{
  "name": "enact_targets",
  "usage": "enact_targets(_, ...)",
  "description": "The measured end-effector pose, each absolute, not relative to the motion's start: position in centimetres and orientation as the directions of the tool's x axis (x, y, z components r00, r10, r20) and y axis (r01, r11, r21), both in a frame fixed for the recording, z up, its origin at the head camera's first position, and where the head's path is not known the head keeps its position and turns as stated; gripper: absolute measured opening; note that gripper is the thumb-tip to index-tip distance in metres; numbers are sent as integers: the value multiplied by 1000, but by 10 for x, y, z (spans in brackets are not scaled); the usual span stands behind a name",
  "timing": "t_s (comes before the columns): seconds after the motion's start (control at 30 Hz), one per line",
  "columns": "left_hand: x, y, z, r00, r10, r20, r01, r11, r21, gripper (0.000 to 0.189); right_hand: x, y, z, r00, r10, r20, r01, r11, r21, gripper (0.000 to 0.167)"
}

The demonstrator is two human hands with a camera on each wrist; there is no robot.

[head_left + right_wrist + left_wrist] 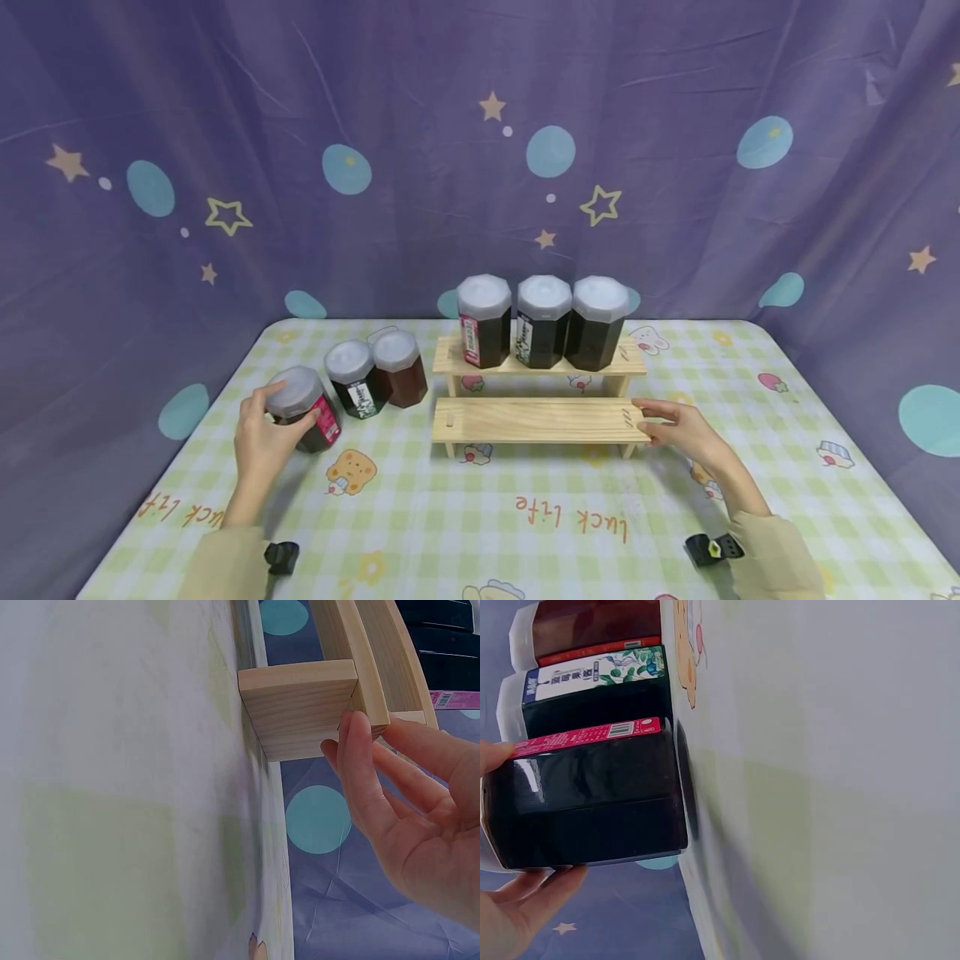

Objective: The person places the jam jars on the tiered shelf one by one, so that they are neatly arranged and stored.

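At the left of the table, my left hand (pixel 258 437) grips a dark jar (pixel 585 795) by its whitish lid, thumb on one side and fingers on the other. This jar has a pink label (pixel 327 419), and its base is right at the tablecloth. My right hand (pixel 686 429) pinches the right end of the lower board of a two-step wooden rack (pixel 532 419). In the right wrist view, the fingertips (pixel 358 724) are at the board's corner, beside the upright leg (pixel 296 709).
Just right of the held jar stand a dark jar with a white label (pixel 360 392) and a reddish-brown jar (pixel 405 379). Three dark jars, the middle one (pixel 542 333) among them, stand on the rack's upper step. A purple curtain (pixel 420 167) hangs behind the checked tablecloth (pixel 450 533).
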State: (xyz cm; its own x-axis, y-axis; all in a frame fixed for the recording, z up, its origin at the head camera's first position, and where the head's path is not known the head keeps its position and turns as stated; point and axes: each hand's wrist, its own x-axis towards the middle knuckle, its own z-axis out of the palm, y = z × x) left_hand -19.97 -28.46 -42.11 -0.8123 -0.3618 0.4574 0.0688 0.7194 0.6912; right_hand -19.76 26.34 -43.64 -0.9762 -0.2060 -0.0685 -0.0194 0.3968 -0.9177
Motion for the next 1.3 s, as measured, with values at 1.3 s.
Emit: enact_targets(1.3,-162,-212,-379,-858,-170,485,252,683,685,57,-197,262,-435,-976,-208,-62,-27,398,-917,50)
